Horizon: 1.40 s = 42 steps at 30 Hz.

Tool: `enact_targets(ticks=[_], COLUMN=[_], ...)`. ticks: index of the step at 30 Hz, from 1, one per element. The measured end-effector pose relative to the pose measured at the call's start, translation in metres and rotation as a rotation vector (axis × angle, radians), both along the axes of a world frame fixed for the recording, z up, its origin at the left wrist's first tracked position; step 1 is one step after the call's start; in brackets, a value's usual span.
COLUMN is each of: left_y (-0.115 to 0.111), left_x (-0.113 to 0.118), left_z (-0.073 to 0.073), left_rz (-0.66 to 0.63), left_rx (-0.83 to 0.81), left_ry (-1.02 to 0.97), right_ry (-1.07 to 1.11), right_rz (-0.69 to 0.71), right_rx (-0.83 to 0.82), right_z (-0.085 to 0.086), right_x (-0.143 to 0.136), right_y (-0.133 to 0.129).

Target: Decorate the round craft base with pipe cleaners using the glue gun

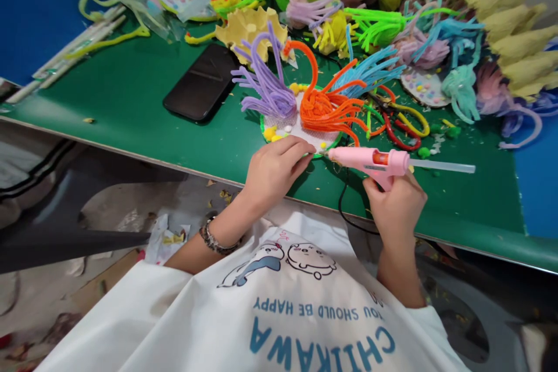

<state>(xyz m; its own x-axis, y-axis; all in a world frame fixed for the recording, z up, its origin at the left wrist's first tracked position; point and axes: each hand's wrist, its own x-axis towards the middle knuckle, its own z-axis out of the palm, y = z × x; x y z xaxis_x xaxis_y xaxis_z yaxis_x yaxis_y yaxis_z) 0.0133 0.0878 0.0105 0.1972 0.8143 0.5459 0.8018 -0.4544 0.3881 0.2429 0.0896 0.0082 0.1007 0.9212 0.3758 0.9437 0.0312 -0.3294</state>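
My right hand (394, 200) is wrapped round the grip of a pink hot glue gun (355, 157), with a clear glue stick (442, 166) jutting from its back. Its nozzle points left, at the near rim of a round white craft disc (290, 128) edged in green. At that same rim, my left hand (281, 165) is closed, thumb and fingers pinched on the edge close to the nozzle. On the disc sit a purple pipe-cleaner bundle (272, 93), an orange one (326, 110) and yellow pom-poms (272, 133). A blue bundle (368, 72) lies at its far right.
A black phone (200, 84) lies left of the disc. Red and yellow scissors (403, 122) are on the right. Behind are an egg-carton piece (250, 29), more pipe-cleaner bundles and plastic bags. The glue gun's black cord (342, 197) hangs over the green table's (131, 116) front edge.
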Motion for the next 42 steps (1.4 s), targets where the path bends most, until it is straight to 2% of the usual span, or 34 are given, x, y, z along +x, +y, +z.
enact_targets(ticks=[5, 9, 15, 20, 26, 32, 38, 42], left_y=[0.003, 0.006, 0.009, 0.008, 0.004, 0.002, -0.001, -0.003], left_x=[0.0, 0.002, 0.007, 0.008, 0.008, 0.006, 0.006, 0.005], left_z=[-0.001, -0.001, -0.002, -0.002, -0.004, -0.007, -0.007, -0.011], left_rz=[-0.015, 0.022, 0.097, 0.095, 0.12, 0.094, 0.124, 0.085], left_rx=[0.022, 0.077, 0.201, 0.272, 0.248, 0.337, 0.31, 0.137], left_ry=[0.118, 0.176, 0.322, 0.406, 0.377, 0.364, 0.433, 0.356], right_ry=[0.11, 0.245, 0.311, 0.332, 0.329, 0.334, 0.333, 0.341], right_rz=[-0.076, -0.158, -0.143, -0.145, -0.145, -0.124, -0.113, -0.115], right_rx=[0.078, 0.132, 0.089, 0.071, 0.076, 0.093, 0.094, 0.086], right_z=[-0.005, -0.004, 0.0, 0.001, -0.001, -0.002, -0.001, 0.0], right_x=[0.007, 0.008, 0.002, 0.002, 0.003, 0.004, 0.004, 0.003], right_y=[0.001, 0.002, 0.002, 0.001, 0.001, 0.002, 0.002, 0.001])
